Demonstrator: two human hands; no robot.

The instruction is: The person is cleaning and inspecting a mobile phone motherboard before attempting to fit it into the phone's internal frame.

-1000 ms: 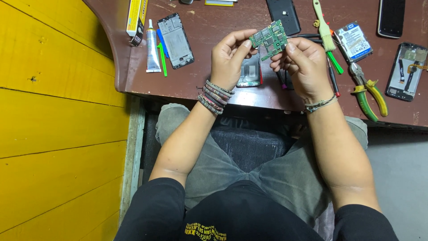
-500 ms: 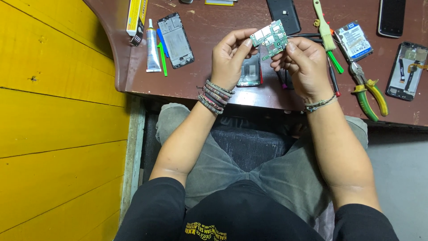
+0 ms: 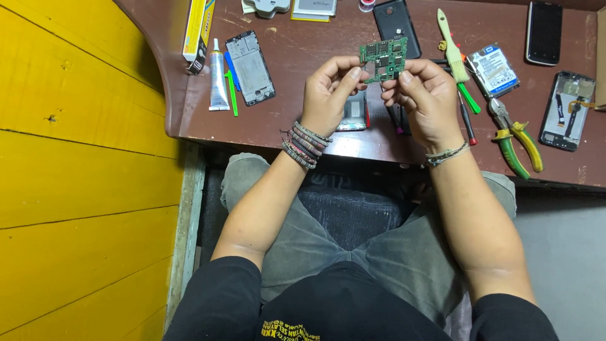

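Observation:
A small green circuit board (image 3: 383, 59) is held up over the brown desk (image 3: 303, 76) between both of my hands. My left hand (image 3: 328, 95) pinches the board's left edge with thumb and forefinger; beaded bracelets ring that wrist. My right hand (image 3: 426, 98) grips the board's lower right corner with its fingertips. Under my left hand lies an opened phone part (image 3: 353, 115), partly hidden. A black phone back (image 3: 396, 22) lies just beyond the board.
On the desk lie a phone frame (image 3: 250, 66), a glue tube (image 3: 218, 85), a green pry tool (image 3: 231, 93), a brush (image 3: 449, 44), a hard drive (image 3: 493, 69), green and yellow pliers (image 3: 519, 142), and an opened phone (image 3: 568, 110). A yellow wooden wall (image 3: 76, 177) stands on the left.
The circuit board has turned slightly between my fingers and sits a little more upright; both hands stay in nearly the same place.

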